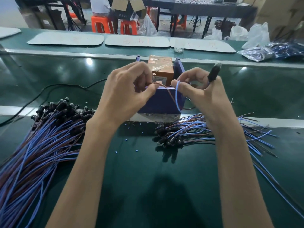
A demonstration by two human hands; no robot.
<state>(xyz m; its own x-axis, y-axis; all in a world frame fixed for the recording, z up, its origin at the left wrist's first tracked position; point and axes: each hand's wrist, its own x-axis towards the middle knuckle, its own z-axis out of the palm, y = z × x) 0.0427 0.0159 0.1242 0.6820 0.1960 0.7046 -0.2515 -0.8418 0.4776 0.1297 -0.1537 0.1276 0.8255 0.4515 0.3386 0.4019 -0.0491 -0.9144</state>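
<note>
My left hand (126, 89) pinches a thin brown wire (164, 89) between thumb and fingers. My right hand (202, 94) pinches a blue wire (176, 96) that loops down in front of a blue box-like machine (162, 102). A black cylindrical lamp part (213, 72) with a clear tip sticks up from between the right hand's fingers. Both wires seem to run back to that part. An orange-brown block (162, 68) sits on top of the machine, behind my hands.
A big heap of blue and brown wired lamps (41, 140) lies at the left, a smaller heap (197, 134) at the right. Tiny blue insulation bits (136, 151) dot the green table. A black cable (49, 89) crosses the belt. White mats, bags and a seated person are beyond.
</note>
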